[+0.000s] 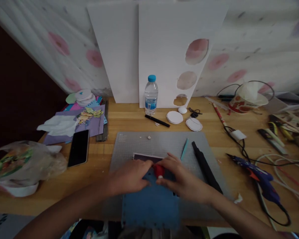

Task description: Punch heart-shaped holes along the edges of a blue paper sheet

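Observation:
Both my hands meet over a blue foam sheet (151, 205) that lies on a grey cutting mat (161, 142) at the table's front. My left hand (129, 177) rests on the sheet's upper left part. My right hand (183, 179) lies on its upper right. Between their fingertips sits a small red object (159, 171); which hand grips it is unclear. A dark purple card (146, 156) with a pale edge pokes out just beyond my fingers.
A long black tool (205, 167) and a thin blue stick (184, 149) lie on the mat's right. A blue glue gun (260, 179) with cable lies farther right. A water bottle (150, 94), black pen (156, 120), white discs (174, 117), phone (79, 147) and plastic bag (25, 164) surround the mat.

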A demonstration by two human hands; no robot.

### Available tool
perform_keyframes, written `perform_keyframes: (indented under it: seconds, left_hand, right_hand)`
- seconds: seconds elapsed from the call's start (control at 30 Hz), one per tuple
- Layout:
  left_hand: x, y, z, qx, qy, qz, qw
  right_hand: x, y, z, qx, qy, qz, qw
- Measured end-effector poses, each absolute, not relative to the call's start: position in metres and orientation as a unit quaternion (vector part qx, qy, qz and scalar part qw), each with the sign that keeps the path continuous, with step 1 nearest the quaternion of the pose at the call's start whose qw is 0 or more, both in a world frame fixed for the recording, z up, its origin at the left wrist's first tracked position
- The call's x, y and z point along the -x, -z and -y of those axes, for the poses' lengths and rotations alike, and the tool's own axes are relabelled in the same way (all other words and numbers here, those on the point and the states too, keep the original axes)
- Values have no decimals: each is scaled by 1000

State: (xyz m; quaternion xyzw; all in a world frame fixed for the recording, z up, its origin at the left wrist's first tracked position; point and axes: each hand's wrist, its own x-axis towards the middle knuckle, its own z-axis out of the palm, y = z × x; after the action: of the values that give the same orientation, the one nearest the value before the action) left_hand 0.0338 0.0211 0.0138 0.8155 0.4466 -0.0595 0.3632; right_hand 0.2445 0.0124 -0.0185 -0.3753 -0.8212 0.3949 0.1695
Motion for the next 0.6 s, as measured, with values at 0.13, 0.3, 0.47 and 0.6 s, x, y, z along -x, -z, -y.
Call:
perform_keyframes:
  seconds: [0.13,0.3,0.47,0.6]
  left_hand:
    - [-23,-10,-18,-830,83,-432,343]
    - [-20,-23,-5,-837,49,-410,360]
    - [-13,-38,13,-846,78,-390,355]
    - [7,-36,28,-839,49,-393,374]
  right_hand:
    - [-256,20,-13,415,-387,790,230]
    - [-263,23,-7,409,-394,793,220]
    - [-274,37,0,459,-399,753,251]
    - [-280,42,6,480,-399,730,279]
